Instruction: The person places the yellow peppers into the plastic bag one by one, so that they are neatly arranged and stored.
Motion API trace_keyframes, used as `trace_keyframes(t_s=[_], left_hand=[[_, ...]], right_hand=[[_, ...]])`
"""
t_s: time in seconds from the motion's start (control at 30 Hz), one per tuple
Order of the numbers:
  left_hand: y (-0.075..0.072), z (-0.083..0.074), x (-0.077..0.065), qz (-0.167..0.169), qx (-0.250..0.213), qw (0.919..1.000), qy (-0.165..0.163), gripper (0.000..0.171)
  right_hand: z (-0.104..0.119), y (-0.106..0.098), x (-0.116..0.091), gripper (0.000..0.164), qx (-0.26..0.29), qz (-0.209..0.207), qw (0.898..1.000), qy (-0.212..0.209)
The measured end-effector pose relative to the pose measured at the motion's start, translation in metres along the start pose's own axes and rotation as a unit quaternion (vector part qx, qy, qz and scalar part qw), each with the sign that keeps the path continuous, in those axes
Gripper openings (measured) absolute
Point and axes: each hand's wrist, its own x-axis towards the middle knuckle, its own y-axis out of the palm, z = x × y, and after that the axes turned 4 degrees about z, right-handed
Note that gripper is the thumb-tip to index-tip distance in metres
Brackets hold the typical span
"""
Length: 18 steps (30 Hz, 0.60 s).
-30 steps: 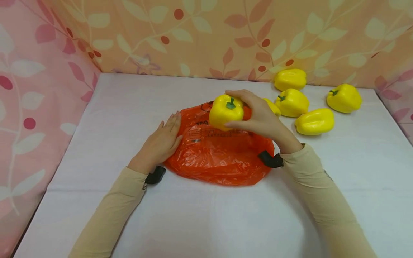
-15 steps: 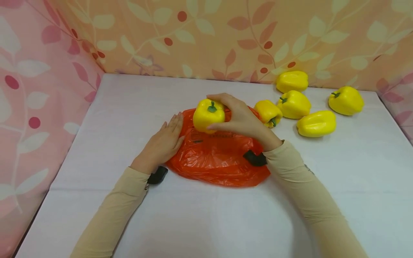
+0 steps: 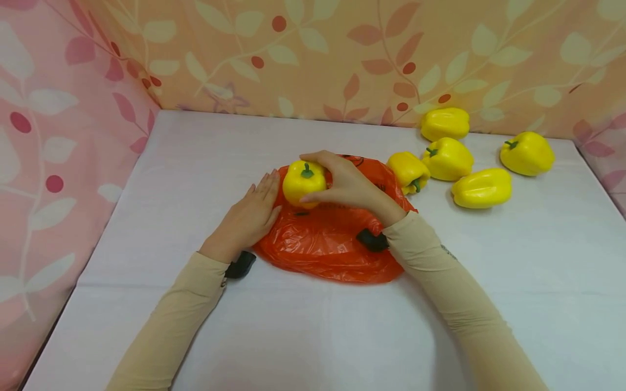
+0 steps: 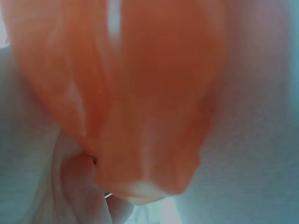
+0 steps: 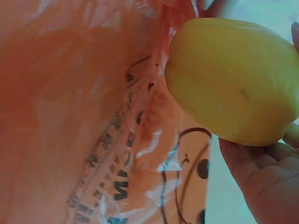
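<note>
A red plastic bag (image 3: 318, 247) with dark printing lies on the white table. My left hand (image 3: 248, 216) rests at the bag's left edge, its fingers extended away from me. Between the thumb and fingers of my right hand (image 3: 348, 183) is a yellow bell pepper (image 3: 296, 184), its green stem toward the head camera. It overlaps the bag's upper left part, close to my left fingertips. In the right wrist view the pepper's smooth underside (image 5: 229, 81) shows beside the printed film. Blurred red film (image 4: 145, 102) fills most of the left wrist view, with fingers (image 4: 84, 189) partly behind it.
Beside the bag's right edge lies a yellow pepper (image 3: 406, 169) with its stem toward me. Several more peppers (image 3: 447, 159) lie to the back right, one close to the patterned cloth wall (image 3: 303, 60). Black wrist cameras (image 3: 373, 240) sit under both wrists.
My right hand has carried the pepper leftward and slightly toward me, up to the left hand. The pepper beside the bag has come into fuller view. The left hand stays at the bag's edge.
</note>
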Motion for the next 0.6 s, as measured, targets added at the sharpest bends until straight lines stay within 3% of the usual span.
trace_keyframes(t_s=[0.6], left_hand=[[-0.0013, -0.0002, 0.0004, 0.008, -0.003, 0.9999, -0.005, 0.068]], right_hand=[[-0.0094, 0.0105, 0.0083, 0.087, 0.012, 0.033, 0.999, 0.028]])
